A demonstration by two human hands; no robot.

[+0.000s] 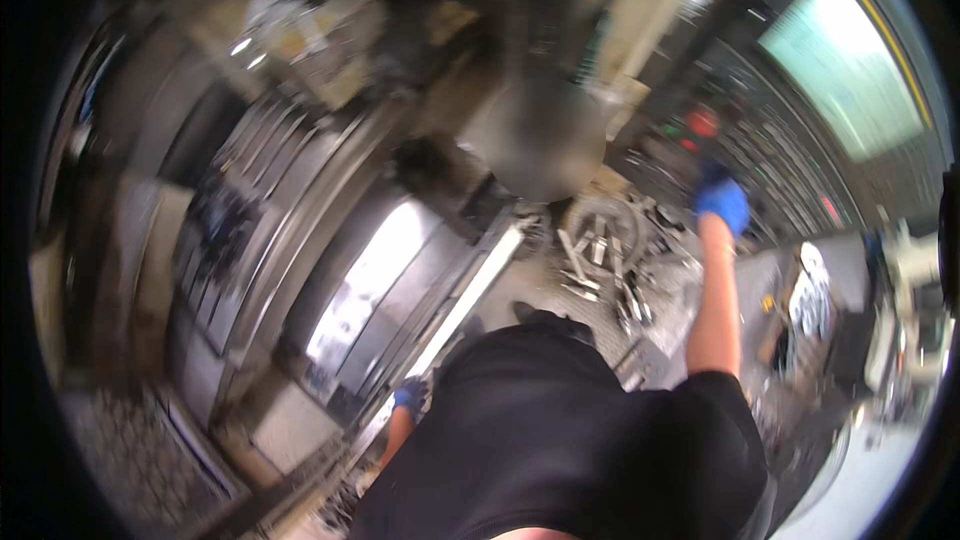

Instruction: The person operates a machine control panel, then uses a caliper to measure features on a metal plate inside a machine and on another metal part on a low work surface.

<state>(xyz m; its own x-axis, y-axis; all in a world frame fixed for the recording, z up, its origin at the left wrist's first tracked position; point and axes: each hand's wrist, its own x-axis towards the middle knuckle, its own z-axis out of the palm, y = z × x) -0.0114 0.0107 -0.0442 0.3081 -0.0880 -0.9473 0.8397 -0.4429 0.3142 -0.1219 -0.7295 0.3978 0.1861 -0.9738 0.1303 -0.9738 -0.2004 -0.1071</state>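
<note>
My right hand (724, 204), in a blue glove, reaches out to the lower left part of a dark control panel (770, 140) with rows of small keys. A red round button (702, 121) sits just above and left of that hand. Motion blur hides its fingers, and whether it touches the panel I cannot tell. My left hand (409, 396), also in a blue glove, hangs low beside my body, next to the long pale edge (455, 305) of a machine. Its fingers are too small and smeared to make out.
A bright screen (845, 60) tops the panel. At left lies the machine's interior with a vise-like metal block (300, 155) and a shiny plate (365, 280). Metal tools (600, 250) stand ahead on a round base. White cloth (811, 295) lies at right.
</note>
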